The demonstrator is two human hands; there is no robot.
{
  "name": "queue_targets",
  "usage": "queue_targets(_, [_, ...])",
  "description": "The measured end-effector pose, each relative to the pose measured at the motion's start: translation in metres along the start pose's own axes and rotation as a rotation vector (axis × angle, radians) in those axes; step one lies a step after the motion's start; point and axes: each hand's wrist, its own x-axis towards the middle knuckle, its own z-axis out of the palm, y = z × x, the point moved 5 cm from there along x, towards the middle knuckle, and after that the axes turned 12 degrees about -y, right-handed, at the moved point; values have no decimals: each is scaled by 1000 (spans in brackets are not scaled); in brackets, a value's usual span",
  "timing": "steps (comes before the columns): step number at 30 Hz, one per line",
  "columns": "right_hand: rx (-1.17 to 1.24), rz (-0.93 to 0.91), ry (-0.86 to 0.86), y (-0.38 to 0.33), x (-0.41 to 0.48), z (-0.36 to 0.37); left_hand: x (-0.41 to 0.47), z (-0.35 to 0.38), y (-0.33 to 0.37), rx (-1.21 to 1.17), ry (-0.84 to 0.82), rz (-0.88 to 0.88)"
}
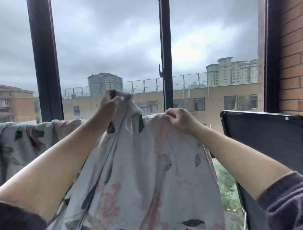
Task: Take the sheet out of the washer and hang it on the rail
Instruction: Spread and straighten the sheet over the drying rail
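Observation:
A pale grey sheet (140,166) printed with pink flowers and dark leaves hangs in front of me and drapes away to the left along the window line. My left hand (109,107) is raised above that line and pinches a bunched peak of the sheet. My right hand (178,119) is fisted on the sheet's top edge, a little lower and to the right. The rail itself is hidden under the cloth. No washer is in view.
Tall dark window frames (165,54) stand straight ahead, with a handle on the middle post. A black flat panel (264,126) juts in at the right beside a brick wall (293,58). Buildings and grey sky lie beyond the glass.

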Motion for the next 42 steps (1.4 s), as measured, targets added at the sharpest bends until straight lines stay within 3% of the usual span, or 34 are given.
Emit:
queue_targets(3, [-15, 24, 193, 4, 4, 2, 1, 19, -2, 46, -165, 14])
queue_targets(7, [-57, 184, 371, 20, 8, -15, 6, 1, -19, 150, -210, 17])
queue_targets(10, [16, 328, 480, 42, 1, -41, 5, -17, -38, 471, -232, -84])
queue_targets(14, [32, 372, 360, 50, 3, -36, 0, -22, -48, 794, -230, -157])
queue_targets(18, [-38, 263, 301, 24, 9, -4, -5, -24, -42, 718, -85, -22])
queue_targets(21, [-184, 264, 322, 19, 6, 8, -13, -42, -31, 788, -36, 50])
queue_targets(24, [-188, 279, 414, 24, 2, 6, -13, -104, -54, 853, 19, -37])
queue_targets(27, [-140, 306, 461, 27, -2, 7, -17, -144, -73, 837, -11, -115])
queue_targets(32, [-127, 335, 423, 32, 1, 7, -23, -127, -77, 884, -134, -51])
queue_targets(34, [-163, 293, 386, 31, 2, 6, -22, -123, -74, 850, -107, -15])
queue_targets(39, [-371, -34, 187, -14, 12, 28, -24, -117, -74, 746, -21, 110])
queue_targets(42, [-268, -6, 238, -23, 21, 26, -21, -119, -77, 793, 35, 152])
